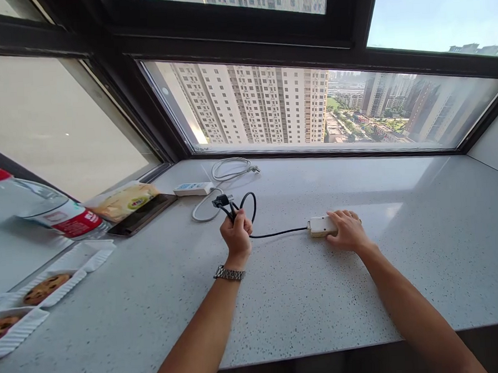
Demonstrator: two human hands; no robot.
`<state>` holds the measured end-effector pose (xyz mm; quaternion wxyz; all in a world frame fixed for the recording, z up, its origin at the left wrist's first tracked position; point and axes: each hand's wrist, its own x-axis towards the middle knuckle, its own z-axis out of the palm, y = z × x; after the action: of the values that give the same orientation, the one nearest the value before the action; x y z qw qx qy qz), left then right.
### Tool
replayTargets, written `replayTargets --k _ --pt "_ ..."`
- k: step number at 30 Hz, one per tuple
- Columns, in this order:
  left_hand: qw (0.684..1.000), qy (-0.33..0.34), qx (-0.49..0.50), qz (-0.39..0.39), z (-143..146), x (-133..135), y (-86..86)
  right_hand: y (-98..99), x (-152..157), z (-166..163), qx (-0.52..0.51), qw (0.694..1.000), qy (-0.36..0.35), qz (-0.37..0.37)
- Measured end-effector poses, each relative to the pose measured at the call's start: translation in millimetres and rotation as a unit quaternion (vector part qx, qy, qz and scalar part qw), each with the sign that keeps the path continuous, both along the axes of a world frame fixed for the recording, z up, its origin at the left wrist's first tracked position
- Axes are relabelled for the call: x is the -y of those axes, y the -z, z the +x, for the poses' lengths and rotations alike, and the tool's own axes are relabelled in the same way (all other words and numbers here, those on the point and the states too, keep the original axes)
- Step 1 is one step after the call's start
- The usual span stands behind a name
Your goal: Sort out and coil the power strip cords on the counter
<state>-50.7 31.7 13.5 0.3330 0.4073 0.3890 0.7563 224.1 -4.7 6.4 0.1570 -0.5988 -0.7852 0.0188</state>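
My left hand (236, 234), with a metal watch on the wrist, is closed around a looped black cable (248, 204) whose plug (219, 200) sticks out above the fist. The cable runs right along the grey speckled counter (300, 295) to a small cream power strip (320, 226). My right hand (349, 230) lies flat on that strip, covering its right end and pressing it to the counter.
A white power strip (193, 189) with a coiled white cord (231, 169) lies behind my left hand. At the left are a dark tablet (144, 213), a snack bag (122, 201), a water bottle (45, 211) and white trays with cookies (43, 287). Windows close the back.
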Motion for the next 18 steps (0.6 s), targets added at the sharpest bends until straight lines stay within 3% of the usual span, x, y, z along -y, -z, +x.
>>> replayTargets --k 5,9,13,18 --pt "0.995 0.084 -0.043 -0.024 17 10 6.0 -4.5 3 -12 -0.044 0.991 0.124 0.035" --pt "0.983 0.158 -0.085 -0.027 35 20 10.5 -8.6 9 -21 -0.137 0.971 0.187 0.061" --pt "0.969 0.205 -0.136 -0.033 49 29 11.6 -11.3 17 -30 -0.269 0.944 0.187 0.048" --pt "0.964 0.21 -0.146 -0.067 57 32 9.8 -9.1 25 -44 -0.446 0.887 0.115 -0.006"
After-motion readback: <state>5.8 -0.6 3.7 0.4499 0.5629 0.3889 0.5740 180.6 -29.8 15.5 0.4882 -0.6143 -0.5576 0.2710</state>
